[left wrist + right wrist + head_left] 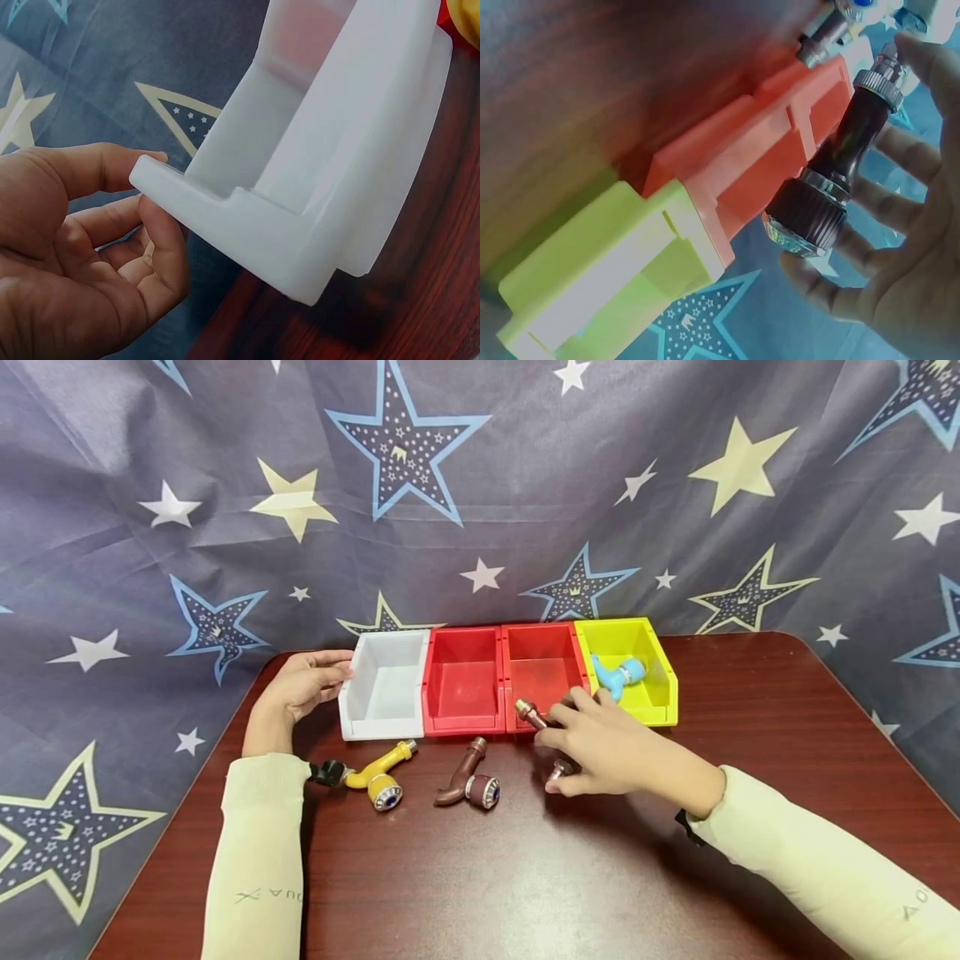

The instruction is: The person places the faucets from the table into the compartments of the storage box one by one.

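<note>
My left hand [300, 685] is at the left side of a white bin [382, 728]. In the left wrist view, its fingers pinch the edge of that bin [247, 255]. My right hand [607, 747] holds a dark brown tap [847, 139] with silvery fittings, above the table before the second red bin [542, 628]; in the head view the fingers hide part of this tap. A similar brown tap [467, 770] lies on the table between the hands. To its left lies a yellow tap [367, 774], close to my left wrist.
The white bin, a first red bin [463, 724], the second red bin and a yellow bin [666, 668] stand side by side. A light blue tap [621, 677] lies inside the yellow one. Behind the dark red wooden table [465, 877] hangs a grey star-patterned cloth [525, 460].
</note>
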`<state>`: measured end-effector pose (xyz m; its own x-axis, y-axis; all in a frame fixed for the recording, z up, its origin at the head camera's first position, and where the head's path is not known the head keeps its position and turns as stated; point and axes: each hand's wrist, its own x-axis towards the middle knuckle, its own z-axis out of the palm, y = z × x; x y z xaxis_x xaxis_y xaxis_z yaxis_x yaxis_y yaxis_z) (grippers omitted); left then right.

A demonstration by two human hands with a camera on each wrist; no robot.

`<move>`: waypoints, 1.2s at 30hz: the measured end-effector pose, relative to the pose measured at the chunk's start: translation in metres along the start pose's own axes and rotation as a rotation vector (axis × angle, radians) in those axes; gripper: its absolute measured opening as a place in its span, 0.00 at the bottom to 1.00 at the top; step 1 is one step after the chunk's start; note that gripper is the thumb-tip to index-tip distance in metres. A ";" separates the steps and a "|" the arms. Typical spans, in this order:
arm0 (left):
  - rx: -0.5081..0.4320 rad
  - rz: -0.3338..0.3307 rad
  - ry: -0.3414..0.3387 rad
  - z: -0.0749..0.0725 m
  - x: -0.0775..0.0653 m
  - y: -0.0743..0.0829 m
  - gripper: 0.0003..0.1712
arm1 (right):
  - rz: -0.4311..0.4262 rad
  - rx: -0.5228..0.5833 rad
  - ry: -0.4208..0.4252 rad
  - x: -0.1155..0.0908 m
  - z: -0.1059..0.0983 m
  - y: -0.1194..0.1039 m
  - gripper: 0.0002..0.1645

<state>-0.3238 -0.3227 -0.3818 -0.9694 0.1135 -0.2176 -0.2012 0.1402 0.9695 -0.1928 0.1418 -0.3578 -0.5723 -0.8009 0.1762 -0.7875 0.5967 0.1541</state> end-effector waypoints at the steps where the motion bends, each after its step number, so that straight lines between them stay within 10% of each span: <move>1: -0.003 0.000 0.001 0.000 0.000 0.000 0.32 | 0.009 -0.002 -0.004 0.001 -0.003 0.002 0.34; 36: -0.018 -0.004 -0.005 0.002 -0.003 0.003 0.31 | 0.307 0.074 -0.040 0.066 0.010 0.050 0.35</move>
<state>-0.3214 -0.3209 -0.3786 -0.9679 0.1179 -0.2218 -0.2074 0.1230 0.9705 -0.2721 0.1187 -0.3478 -0.7932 -0.5861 0.1653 -0.5901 0.8068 0.0287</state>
